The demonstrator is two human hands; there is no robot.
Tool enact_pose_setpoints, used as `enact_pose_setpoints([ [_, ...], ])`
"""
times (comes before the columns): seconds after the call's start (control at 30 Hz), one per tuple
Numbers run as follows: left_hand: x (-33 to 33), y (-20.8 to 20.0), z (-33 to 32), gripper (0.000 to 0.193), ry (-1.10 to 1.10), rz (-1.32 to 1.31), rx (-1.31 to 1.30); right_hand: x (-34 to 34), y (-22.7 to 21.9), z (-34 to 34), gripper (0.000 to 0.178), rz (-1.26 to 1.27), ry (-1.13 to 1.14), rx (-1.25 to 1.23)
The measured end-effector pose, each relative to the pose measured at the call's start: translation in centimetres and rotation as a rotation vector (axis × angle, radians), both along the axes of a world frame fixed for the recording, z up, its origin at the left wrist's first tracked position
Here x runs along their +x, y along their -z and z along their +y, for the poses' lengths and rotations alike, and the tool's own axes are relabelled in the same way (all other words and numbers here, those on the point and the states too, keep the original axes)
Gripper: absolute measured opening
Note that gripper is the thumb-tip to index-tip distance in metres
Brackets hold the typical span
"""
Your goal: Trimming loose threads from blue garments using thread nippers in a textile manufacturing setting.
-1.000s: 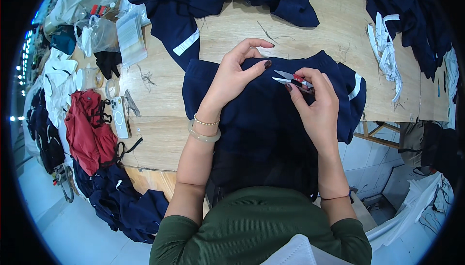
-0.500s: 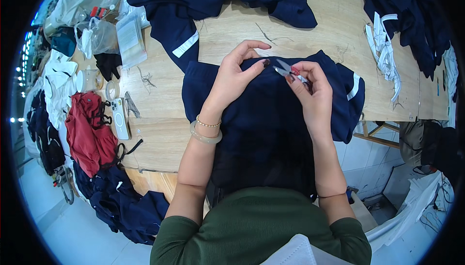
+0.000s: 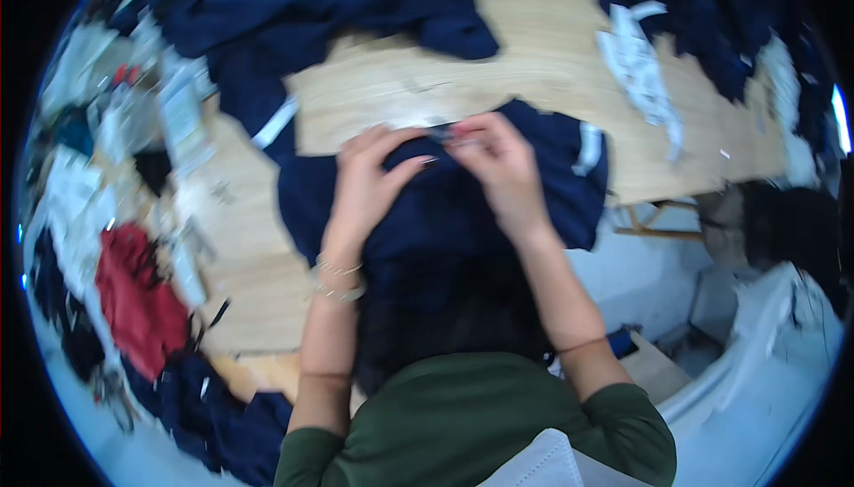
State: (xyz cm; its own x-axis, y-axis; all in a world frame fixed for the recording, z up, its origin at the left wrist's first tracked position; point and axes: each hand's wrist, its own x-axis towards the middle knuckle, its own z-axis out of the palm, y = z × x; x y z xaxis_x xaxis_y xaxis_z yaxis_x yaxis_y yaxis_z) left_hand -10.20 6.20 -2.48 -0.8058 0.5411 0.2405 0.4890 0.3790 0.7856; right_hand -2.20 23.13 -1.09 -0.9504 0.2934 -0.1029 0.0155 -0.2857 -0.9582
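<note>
A navy blue garment (image 3: pixel 436 220) lies over the near edge of the table and down against my body, with a white strip (image 3: pixel 588 149) on its right part. My right hand (image 3: pixel 507 176) grips small thread snips (image 3: pixel 440 133) with some red on them, their blades pointing left. Blur hides whether the blades are apart. My left hand (image 3: pixel 365 180) is at the garment's upper edge, thumb and forefinger spread. Its forefinger tip is close to the blades; whether it touches them or a thread cannot be made out.
More navy garments (image 3: pixel 356 2) are heaped at the far side of the wooden table (image 3: pixel 382 87). White strips (image 3: pixel 645 78) lie at the right. On the left are a red cloth bag (image 3: pixel 133 300), a phone (image 3: pixel 185 269) and plastic bags (image 3: pixel 133 118). A stool (image 3: pixel 654 225) stands at right.
The whole view has swung, so the scene sits further left and is blurred. My hands have drawn closer together, bringing the snips to my left forefinger.
</note>
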Motion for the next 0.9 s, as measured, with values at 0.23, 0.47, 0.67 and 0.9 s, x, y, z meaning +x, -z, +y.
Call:
enact_pose_setpoints([
  [0.23, 0.5, 0.9, -0.2, 0.014, -0.076, 0.234, -0.142, -0.9, 2.0, -1.2, 0.017, 0.021, -0.039, 0.037],
  [0.47, 1.9, 0.4, -0.6, 0.008, -0.176, 0.29, -0.108, -0.8, 2.7, -1.5, 0.016, 0.053, -0.063, 0.088],
  [0.67, 1.4, 1.3, 1.0, 0.004, -0.25, -0.149, 0.135, 0.2, 0.0, 1.5, 0.022, -0.068, -0.121, 0.043],
  [0.9, 0.2, 1.9, -0.4, 0.006, -0.315, -0.441, 0.462, -0.6, 0.6, 1.3, 0.022, -0.189, -0.154, 0.305],
])
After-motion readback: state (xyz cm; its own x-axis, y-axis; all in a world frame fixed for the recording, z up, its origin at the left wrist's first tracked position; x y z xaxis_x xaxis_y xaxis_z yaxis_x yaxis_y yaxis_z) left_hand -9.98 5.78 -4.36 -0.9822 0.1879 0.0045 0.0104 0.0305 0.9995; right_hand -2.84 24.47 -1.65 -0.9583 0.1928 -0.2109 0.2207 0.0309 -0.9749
